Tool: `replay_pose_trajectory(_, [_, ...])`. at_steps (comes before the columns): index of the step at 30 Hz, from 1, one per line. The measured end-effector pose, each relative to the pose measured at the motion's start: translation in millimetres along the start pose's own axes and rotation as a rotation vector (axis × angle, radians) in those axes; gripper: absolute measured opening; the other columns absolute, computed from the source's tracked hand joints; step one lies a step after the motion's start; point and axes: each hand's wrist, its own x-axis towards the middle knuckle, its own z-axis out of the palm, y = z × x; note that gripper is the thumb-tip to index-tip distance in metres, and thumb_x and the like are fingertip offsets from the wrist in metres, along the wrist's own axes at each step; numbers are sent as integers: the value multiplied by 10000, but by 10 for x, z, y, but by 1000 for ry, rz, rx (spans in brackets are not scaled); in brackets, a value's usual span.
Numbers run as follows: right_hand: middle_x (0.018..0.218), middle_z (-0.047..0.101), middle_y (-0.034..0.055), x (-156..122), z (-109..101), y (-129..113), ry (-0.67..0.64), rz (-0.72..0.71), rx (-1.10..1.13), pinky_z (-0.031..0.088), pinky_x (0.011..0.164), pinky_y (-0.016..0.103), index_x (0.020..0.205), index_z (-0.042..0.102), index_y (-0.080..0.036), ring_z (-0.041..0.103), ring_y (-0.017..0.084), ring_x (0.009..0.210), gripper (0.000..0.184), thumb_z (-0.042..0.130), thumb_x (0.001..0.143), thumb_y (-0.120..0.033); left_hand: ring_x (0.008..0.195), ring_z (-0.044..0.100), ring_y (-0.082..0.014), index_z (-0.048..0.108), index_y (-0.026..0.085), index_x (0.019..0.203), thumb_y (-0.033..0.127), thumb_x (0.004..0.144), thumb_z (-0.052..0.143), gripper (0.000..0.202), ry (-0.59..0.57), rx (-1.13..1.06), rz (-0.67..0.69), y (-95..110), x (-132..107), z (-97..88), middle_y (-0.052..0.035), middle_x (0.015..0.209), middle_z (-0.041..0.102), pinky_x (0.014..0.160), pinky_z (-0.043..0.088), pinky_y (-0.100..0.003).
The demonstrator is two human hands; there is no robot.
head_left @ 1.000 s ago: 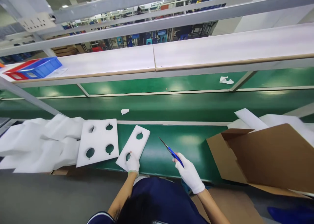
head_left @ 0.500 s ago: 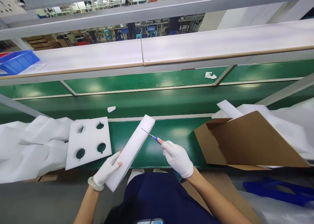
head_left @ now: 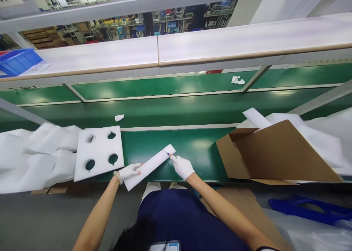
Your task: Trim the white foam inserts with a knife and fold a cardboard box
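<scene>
Your left hand (head_left: pixel 130 171) grips the near end of a white foam strip (head_left: pixel 151 166), thumb on the top face, fingers at the far-side edge. Your right hand (head_left: pixel 182 167) is closed round a blue-handled tool (head_left: pixel 168 154), index finger stretched along it. Its thin tip lies over the strip's top face near the far end; can't tell how deep it goes. Strip: long, narrow, plain matte white, straight-edged, slanting from your left hand up to just beyond your right fingertips.

Edges: the strip's near end juts past the front edge of the green work surface (head_left: pixel 203 152), by your left hand. A pale rail (head_left: pixel 181 127) runs along that surface beyond both hands. Green stretches from your right hand to the cardboard box (head_left: pixel 286 152), well off to its right, flaps spread. Tighter on the other side: a four-hole foam sheet (head_left: pixel 99 153) sits just left of your left hand, with a foam pile (head_left: pixel 35 157) farther left.

Writing: the badge (head_left: pixel 165 246) below your hands carries print too small to read. A paper sheet (head_left: pixel 34 68) by the blue bin (head_left: pixel 19 62), far beyond your left hand, is illegible too.
</scene>
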Motion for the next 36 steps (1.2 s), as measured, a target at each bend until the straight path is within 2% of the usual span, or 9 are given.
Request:
replay_pose_trajectory(3, [992,626,97,114,315,-84,-61,23,26,459,686,284,1496,184,-287,645,206,823,567,308,949,-203,1255,468,-316,538,142,1255,430,689,627,641,76,171,-92,39,297,150,-139,1390,488,1056,365,-392])
replay_pose_trajectory(6, [984,628,110,174,483,-170,-71,43,63,473,690,296,1509,125,-254,651,215,827,583,293,953,-206,1323,361,-351,432,132,1332,487,687,629,762,186,232,-121,224,561,360,-166,1457,382,1086,295,-433])
replay_pose_trajectory(8, [983,628,116,206,518,-211,-72,51,81,480,695,298,1510,125,-244,652,218,839,578,288,956,-215,1287,399,-341,403,144,1335,520,705,613,763,264,300,-132,390,735,530,-166,1418,425,1044,332,-418])
replay_pose_trajectory(10, [977,629,120,227,518,-230,-76,55,93,484,701,293,1509,130,-240,653,218,847,576,292,956,-218,1194,483,-317,445,158,1275,521,739,587,663,329,379,-139,539,892,691,-155,1309,520,967,385,-389])
replay_pose_trajectory(14, [967,636,132,210,490,-222,-99,53,104,489,709,301,1504,157,-223,657,219,836,580,297,942,-187,1112,523,-298,506,173,1168,468,817,521,459,378,452,-142,670,1069,870,-142,1208,567,895,395,-368])
replay_pose_trajectory(24, [991,658,134,243,320,-217,-159,51,150,494,721,318,1484,239,-226,662,230,881,617,308,885,-96,1065,538,-290,567,187,1078,452,830,515,366,378,496,-126,645,1107,835,-123,1127,600,854,385,-351])
replay_pose_trajectory(32, [967,661,122,146,388,-150,-166,52,137,494,708,312,1481,244,-237,668,229,861,621,314,883,-85,1061,552,-292,582,182,1083,456,827,517,381,367,483,-136,640,1102,796,-127,1096,616,838,403,-340])
replay_pose_trajectory(36, [928,657,110,61,486,-81,-152,47,128,496,678,293,1497,187,-256,671,224,834,637,321,894,-99,1015,576,-283,601,183,1044,451,814,539,359,357,473,-140,659,1111,779,-124,1042,638,818,410,-329])
